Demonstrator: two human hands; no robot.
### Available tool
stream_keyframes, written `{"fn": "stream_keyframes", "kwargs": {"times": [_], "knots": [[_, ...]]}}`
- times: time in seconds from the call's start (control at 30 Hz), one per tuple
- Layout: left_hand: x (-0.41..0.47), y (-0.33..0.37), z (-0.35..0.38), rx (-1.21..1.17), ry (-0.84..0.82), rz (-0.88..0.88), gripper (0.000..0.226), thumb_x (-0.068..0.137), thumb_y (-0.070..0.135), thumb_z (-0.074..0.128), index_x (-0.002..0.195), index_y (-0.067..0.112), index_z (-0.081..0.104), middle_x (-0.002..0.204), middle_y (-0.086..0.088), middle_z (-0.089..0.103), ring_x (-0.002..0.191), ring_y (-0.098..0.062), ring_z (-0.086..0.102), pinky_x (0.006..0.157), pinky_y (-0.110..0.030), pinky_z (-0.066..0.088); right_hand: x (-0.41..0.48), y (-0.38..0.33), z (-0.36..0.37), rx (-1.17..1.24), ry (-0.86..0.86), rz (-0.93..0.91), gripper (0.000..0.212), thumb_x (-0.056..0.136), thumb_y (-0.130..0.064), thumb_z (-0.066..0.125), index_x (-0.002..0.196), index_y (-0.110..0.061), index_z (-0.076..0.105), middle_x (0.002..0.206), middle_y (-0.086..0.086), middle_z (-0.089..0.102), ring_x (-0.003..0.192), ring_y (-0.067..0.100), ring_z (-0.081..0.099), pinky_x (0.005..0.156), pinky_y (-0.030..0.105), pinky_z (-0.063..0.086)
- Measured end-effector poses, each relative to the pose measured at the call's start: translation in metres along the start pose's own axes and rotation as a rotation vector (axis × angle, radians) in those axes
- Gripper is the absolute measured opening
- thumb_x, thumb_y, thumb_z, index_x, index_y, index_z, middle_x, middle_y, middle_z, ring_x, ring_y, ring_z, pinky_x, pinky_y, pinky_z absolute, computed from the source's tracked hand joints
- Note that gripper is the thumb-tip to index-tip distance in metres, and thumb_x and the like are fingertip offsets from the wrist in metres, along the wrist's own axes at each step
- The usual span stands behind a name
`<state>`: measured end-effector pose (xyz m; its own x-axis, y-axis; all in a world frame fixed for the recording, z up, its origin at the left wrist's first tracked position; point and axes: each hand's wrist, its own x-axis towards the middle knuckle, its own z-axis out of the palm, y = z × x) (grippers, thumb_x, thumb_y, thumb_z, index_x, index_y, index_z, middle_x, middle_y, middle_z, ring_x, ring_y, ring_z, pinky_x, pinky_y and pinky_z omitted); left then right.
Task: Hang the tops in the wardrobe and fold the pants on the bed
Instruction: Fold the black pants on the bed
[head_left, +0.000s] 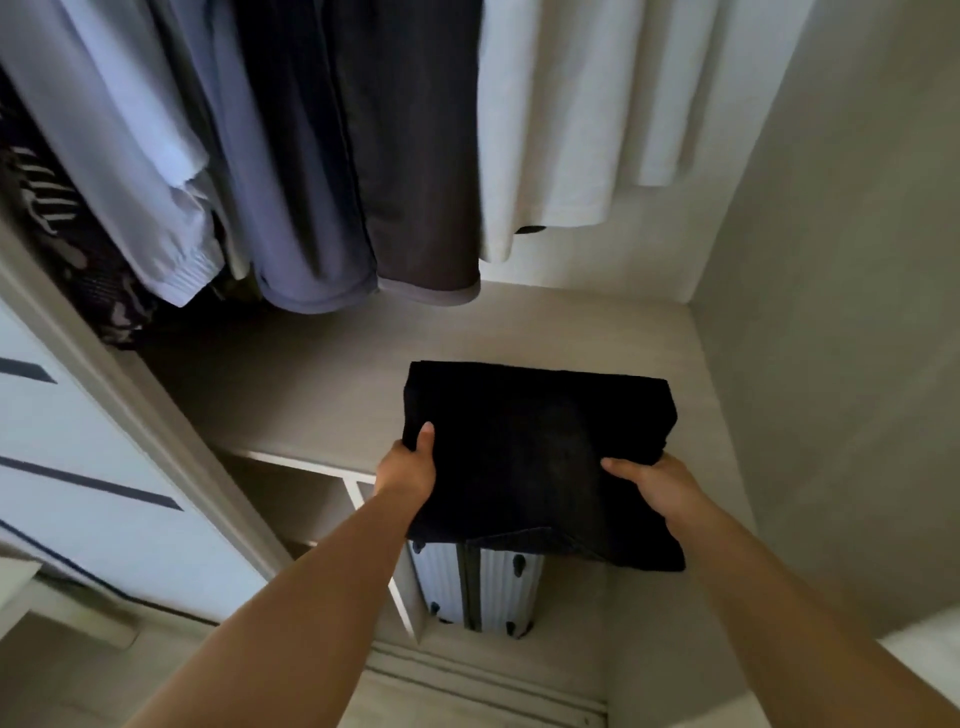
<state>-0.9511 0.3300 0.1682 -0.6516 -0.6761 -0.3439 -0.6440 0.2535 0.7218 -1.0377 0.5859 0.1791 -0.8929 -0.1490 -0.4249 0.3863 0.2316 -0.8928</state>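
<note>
Left hand (408, 470), right hand (655, 482) round pants (535, 431)

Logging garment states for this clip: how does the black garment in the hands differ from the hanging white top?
The black garment is folded flat; the white top hangs unfolded. The left hand and right hand grip the black garment at the shelf; no hand touches the white top. Both are inside the wardrobe.

Home bedroom wardrobe: shirts (291, 156) hanging above shelf (322, 374), drawers (93, 493) left of shelf, suitcase (478, 587) below.
</note>
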Motion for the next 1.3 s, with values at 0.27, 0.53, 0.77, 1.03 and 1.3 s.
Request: {"fn": "stream_keyframes", "kwargs": {"times": [0.27, 0.53, 0.77, 1.03, 1.3], "knots": [[0.014, 0.037, 0.005, -0.161, -0.031, 0.17, 0.058, 0.098, 0.044, 0.041, 0.146, 0.015, 0.026, 0.138, -0.017, 0.047, 0.122, -0.037, 0.048, 0.098, -0.04, 0.039, 0.023, -0.011, -0.006, -0.036, 0.163, -0.019, 0.062, 0.08, -0.026, 0.073, 0.133, -0.009, 0.047, 0.127, 0.011, 0.057, 0.11, 0.031, 0.058, 0.096, 0.037, 0.045], [0.001, -0.001, 0.018, 0.708, 0.141, 0.917, 0.057, 0.096, 0.057, 0.017, 0.146, 0.034, 0.032, 0.157, -0.003, 0.019, 0.142, -0.03, 0.022, 0.108, -0.05, 0.035, -0.001, 0.001, 0.013, -1.238, 0.52, -0.508, 0.064, 0.09, -0.043, 0.049, 0.145, -0.014, 0.034, 0.146, 0.019, 0.036, 0.129, 0.037, 0.039, 0.103, 0.05, 0.034], [0.003, 0.001, 0.012, 1.105, -0.087, 0.838, 0.118, 0.045, 0.081, -0.038, 0.149, 0.034, -0.01, 0.158, -0.003, -0.016, 0.139, -0.026, -0.032, 0.11, -0.053, -0.016, -0.021, 0.018, 0.028, -1.443, 0.156, -0.52, 0.103, 0.073, -0.079, -0.017, 0.143, -0.028, 0.039, 0.145, 0.006, 0.043, 0.129, 0.03, 0.044, 0.098, 0.049, 0.039], [0.01, 0.027, 0.023, 1.141, -0.284, 0.829, 0.109, 0.066, 0.09, 0.007, 0.151, 0.024, -0.011, 0.157, -0.014, -0.015, 0.144, -0.024, -0.02, 0.117, -0.046, -0.011, -0.005, 0.024, 0.017, -1.481, 0.115, -0.418, 0.114, 0.05, -0.083, -0.033, 0.149, -0.036, -0.004, 0.159, 0.001, -0.002, 0.147, 0.021, -0.002, 0.114, 0.05, 0.011], [0.026, 0.058, 0.057, 1.104, -0.309, 0.817, 0.089, 0.084, 0.076, 0.013, 0.15, 0.023, -0.013, 0.157, -0.014, -0.018, 0.144, -0.024, -0.021, 0.119, -0.043, -0.005, 0.032, 0.007, -0.011, -1.501, 0.108, -0.372, 0.078, 0.083, -0.076, 0.014, 0.149, -0.037, -0.005, 0.159, -0.003, -0.007, 0.146, 0.017, -0.006, 0.116, 0.048, 0.006]]}}
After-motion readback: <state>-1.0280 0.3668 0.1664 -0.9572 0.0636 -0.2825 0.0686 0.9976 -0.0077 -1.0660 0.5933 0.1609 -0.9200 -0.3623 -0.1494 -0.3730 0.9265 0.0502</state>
